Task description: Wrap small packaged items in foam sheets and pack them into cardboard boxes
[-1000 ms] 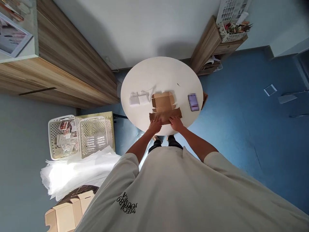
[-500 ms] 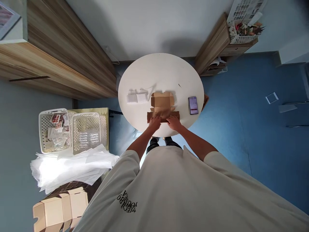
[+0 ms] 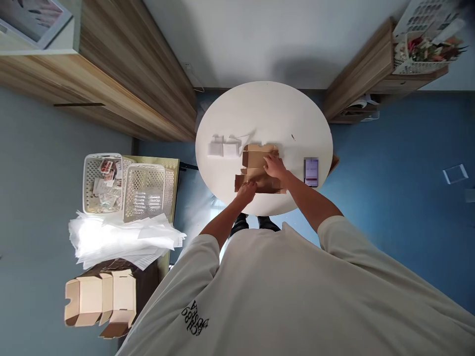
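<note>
An unfolded brown cardboard box [image 3: 259, 173] lies on the round white table in front of me, its flaps partly raised. My left hand [image 3: 247, 192] grips the near edge of the cardboard with fingers closed over it. Farther up, my right hand [image 3: 274, 166] has its bent fingers on the right side flap by the middle fold. To the left of the box are small white packets [image 3: 223, 149] with thin strips trailing from them. A phone [image 3: 310, 171] with a lit screen rests to the right.
The white table [image 3: 263, 106] stands by the wall. At left, two white baskets [image 3: 144, 170] hold clear packs and small packages. White sheets [image 3: 122, 242] and another folded-open carton [image 3: 100, 301] are nearer me. A wooden cabinet [image 3: 358, 74] stands back right.
My right hand has moved from the near edge up to the box's right side. The left hand stays at the near edge. The whole view has shifted slightly.
</note>
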The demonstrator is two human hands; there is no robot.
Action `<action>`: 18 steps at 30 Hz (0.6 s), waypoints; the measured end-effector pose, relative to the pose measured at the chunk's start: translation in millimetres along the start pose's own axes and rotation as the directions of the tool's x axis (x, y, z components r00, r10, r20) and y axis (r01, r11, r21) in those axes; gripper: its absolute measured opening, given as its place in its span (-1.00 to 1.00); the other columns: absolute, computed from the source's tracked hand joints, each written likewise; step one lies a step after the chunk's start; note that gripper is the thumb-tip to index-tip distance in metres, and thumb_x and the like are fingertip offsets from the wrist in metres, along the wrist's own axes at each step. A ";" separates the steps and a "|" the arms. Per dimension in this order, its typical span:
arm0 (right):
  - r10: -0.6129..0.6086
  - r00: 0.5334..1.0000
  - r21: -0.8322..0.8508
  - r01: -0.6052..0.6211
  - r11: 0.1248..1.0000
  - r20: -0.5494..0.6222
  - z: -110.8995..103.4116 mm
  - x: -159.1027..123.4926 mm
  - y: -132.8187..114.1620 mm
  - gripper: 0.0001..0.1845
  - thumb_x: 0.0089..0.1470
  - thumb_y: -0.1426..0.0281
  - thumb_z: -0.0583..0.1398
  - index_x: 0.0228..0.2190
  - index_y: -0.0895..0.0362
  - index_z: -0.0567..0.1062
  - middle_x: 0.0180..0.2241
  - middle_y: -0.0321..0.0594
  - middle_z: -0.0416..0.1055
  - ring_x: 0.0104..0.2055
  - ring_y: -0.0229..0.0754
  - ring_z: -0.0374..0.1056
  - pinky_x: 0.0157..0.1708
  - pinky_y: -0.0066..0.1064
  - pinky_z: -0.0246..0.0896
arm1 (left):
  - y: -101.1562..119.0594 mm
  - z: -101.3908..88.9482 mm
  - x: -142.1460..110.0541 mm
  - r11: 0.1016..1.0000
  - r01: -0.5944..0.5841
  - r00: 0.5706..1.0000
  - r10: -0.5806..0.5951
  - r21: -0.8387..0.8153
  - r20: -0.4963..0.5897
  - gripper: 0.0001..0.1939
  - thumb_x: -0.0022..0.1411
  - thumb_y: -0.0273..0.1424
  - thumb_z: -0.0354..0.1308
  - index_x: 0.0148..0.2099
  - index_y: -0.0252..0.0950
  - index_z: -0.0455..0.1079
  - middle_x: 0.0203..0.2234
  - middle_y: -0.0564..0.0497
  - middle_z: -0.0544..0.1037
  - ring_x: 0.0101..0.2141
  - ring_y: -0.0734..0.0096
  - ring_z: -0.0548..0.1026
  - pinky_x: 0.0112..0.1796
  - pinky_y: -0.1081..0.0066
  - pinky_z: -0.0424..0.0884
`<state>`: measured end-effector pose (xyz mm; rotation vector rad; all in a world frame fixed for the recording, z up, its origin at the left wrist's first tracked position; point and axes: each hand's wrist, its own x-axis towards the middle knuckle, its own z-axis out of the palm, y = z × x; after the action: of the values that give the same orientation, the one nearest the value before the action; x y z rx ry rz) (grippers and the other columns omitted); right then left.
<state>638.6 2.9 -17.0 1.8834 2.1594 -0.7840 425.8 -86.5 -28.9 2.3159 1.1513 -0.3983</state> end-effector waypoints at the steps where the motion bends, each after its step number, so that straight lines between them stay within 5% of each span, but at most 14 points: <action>1: 0.008 1.000 0.002 -0.008 1.000 0.003 -1.1 6.4 0.6 -0.38 0.34 0.34 0.10 0.36 0.20 0.30 0.46 0.12 0.14 0.47 0.24 0.06 0.37 0.09 0.05 | -0.6 1.7 0.0 1.000 0.001 1.000 -0.001 -0.011 -0.003 -0.53 0.41 -0.45 0.19 0.31 -0.39 0.34 0.15 -0.34 0.51 0.18 -0.04 0.47 0.18 0.08 0.38; 9: -0.013 0.999 -0.032 0.014 0.999 0.037 10.6 20.4 11.2 -0.21 0.35 0.20 0.08 0.48 0.21 0.06 0.56 0.10 -0.13 0.54 0.29 -0.13 0.42 0.17 -0.11 | -2.2 5.8 0.7 0.998 0.018 1.000 -0.018 -0.052 -0.001 -0.57 0.40 -0.49 0.17 0.28 -0.38 0.35 0.16 -0.32 0.50 0.17 0.01 0.45 0.22 0.13 0.34; 18: -0.049 0.999 0.005 0.049 0.999 -0.002 17.5 8.3 3.9 -0.32 0.40 0.15 0.03 0.40 0.22 0.24 0.49 0.17 0.06 0.47 0.34 -0.01 0.38 0.18 -0.06 | 3.6 2.5 -2.2 0.995 0.058 0.998 -0.057 -0.080 0.011 -0.62 0.43 -0.48 0.13 0.24 -0.40 0.42 0.20 -0.33 0.48 0.16 0.02 0.49 0.19 0.14 0.39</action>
<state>637.1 1.8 -36.6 1.8408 2.2148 -0.7975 427.3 -91.2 -28.8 2.2143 1.2098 -0.3764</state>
